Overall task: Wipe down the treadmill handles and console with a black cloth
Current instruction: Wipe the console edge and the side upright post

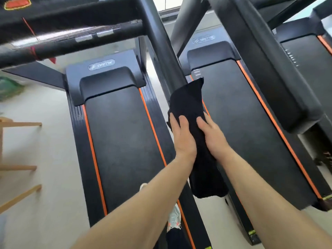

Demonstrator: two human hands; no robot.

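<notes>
While the cloth (187, 97) is lying wrapped over the handle (156, 42), its tail is hanging below | left hand (181, 139) is gripping cloth, fingers curling round | right hand (211, 135) is gripping cloth just beside | judgement: both are clamping so cloth is bearing all round handle.

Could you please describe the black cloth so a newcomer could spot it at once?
Between the two treadmill belts slants a dark upright post. The black cloth is wrapped over it, gripped by the left hand and right hand. Alone there it is soft, its tail hanging below the wrists.
</notes>
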